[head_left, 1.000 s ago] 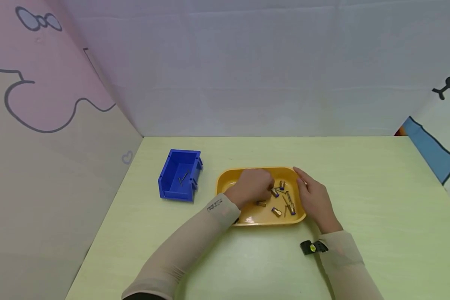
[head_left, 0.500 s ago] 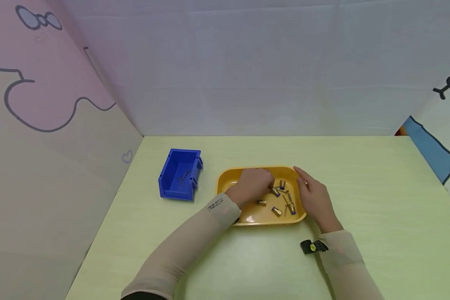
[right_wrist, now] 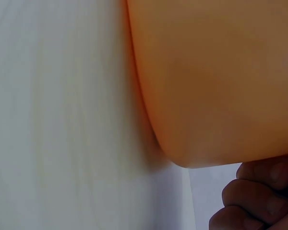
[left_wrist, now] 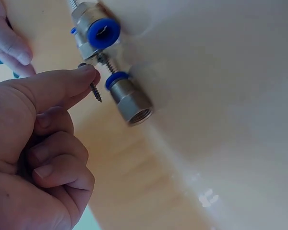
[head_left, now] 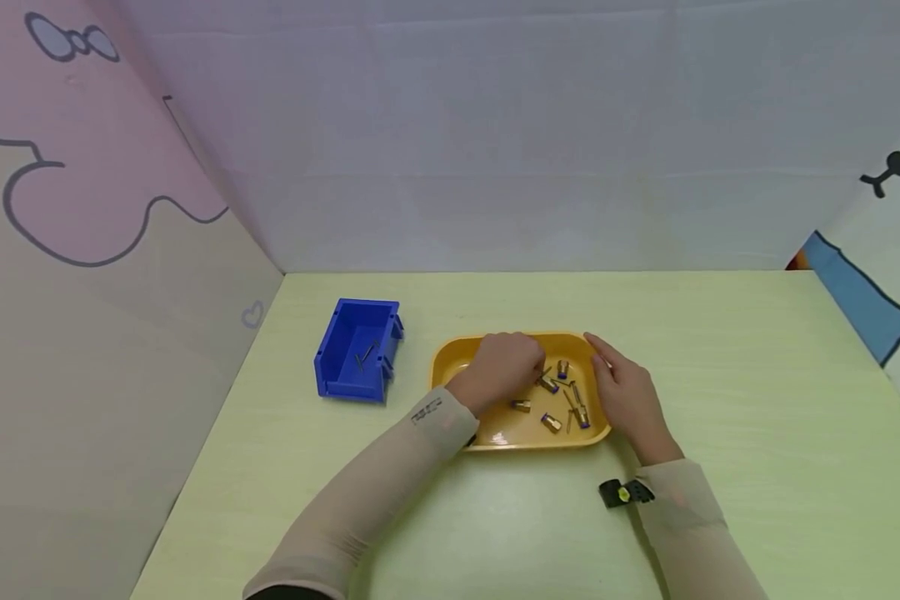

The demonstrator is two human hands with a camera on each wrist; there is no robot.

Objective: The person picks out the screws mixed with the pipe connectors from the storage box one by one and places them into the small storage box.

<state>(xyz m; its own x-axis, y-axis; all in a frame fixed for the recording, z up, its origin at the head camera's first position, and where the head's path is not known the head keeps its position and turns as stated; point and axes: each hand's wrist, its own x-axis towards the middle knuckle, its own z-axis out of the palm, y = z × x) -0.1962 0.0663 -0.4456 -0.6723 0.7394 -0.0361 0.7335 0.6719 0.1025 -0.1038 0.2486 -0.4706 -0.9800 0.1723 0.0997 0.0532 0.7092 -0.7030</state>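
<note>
Worktop [head_left: 720, 375]: pale green; carries both containers.
Yellow tray [head_left: 502, 447]: oblong, rounded corners, long sides parallel to the worktop's far edge.
Blue bin [head_left: 345, 391]: near the worktop's far left corner; two screws [head_left: 370, 352] lie inside.
Right hand [head_left: 632, 398]: grips the tray's right end near its far right corner. A light, steady hold should limit sliding of loose parts.
Left hand [left_wrist: 43, 139]: inside the tray, pinching a dark screw [left_wrist: 96, 94] between thumb and forefinger, remaining fingers curled. Recommended: hold the shank firmly and lift straight, clear of the push-in fittings [left_wrist: 132, 101].
Push-in fittings: metal with blue collars; mostly toward the tray's right end, among loose screws [head_left: 577, 392].
Dark screw: just beside the fittings, within the tray; slim, tilted, threaded, pointed tip exposed; upper part largely covered by the fingers.
</note>
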